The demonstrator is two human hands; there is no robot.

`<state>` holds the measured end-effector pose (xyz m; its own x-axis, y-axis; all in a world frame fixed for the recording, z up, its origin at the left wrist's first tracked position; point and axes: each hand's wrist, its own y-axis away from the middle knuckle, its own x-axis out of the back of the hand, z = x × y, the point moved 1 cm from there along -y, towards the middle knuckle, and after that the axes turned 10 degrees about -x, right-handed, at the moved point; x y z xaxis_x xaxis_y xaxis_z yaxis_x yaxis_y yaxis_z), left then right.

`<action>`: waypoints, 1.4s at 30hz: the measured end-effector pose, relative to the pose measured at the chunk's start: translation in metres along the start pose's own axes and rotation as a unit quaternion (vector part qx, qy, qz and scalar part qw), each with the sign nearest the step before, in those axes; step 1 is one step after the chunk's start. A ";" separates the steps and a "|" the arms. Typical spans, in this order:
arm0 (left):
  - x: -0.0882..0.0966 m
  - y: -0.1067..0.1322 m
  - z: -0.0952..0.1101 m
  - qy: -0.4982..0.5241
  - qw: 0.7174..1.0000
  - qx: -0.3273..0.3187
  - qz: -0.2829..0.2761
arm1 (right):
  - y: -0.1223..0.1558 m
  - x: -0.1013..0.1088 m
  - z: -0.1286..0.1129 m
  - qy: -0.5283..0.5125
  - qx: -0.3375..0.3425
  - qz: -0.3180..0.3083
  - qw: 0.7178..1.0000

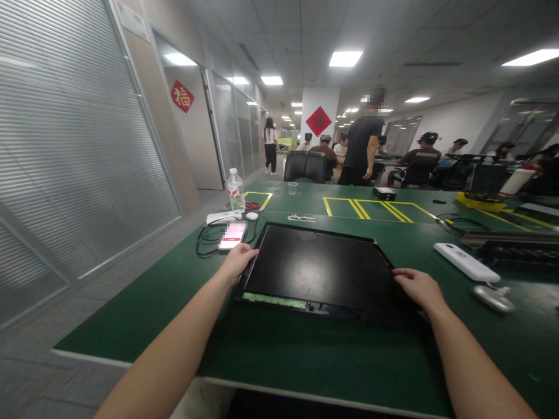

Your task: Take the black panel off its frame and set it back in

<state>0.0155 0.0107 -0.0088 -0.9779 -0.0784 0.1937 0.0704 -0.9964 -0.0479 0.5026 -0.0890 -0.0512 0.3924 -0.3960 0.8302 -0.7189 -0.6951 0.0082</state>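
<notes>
Black screen panel (314,267) at centre of frame, face up over the green bench (144,326); dark glossy surface, pale light patch near its middle. Green strip (275,300) along its near edge, lower left of the panel. Left hand (238,265) on the panel's left edge, fingers pinching the frame; undersides hidden. Right hand (420,289) on the right edge, fingers likewise closed on the rim. Just above the left hand: phone (233,237), screen lit, black cable (201,241) looped beside it. Clear bottle (236,195) upright further up. Right of frame: white device (465,262) lying flat, silvery rounded object (493,298) just below it. Clear cup (293,188) upright, upper middle, near yellow tape outlines (362,209). People seated and standing beyond, upper right.
</notes>
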 end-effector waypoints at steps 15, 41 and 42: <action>-0.005 0.000 0.002 0.094 0.993 0.071 0.004 | -0.004 -0.003 0.003 0.039 0.009 -0.008 0.999; -0.004 0.004 0.001 0.202 0.973 0.091 -0.070 | -0.009 -0.007 0.007 0.054 0.024 -0.011 0.998; -0.005 0.005 0.001 0.202 0.973 0.087 -0.071 | -0.010 -0.007 0.007 0.052 0.027 -0.010 0.998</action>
<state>0.0204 0.0062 -0.0089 -0.9753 0.0452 -0.2160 -0.0736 -0.9894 0.1254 0.5111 -0.0835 -0.0614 0.3434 -0.3188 0.8834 -0.6783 -0.7348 -0.0014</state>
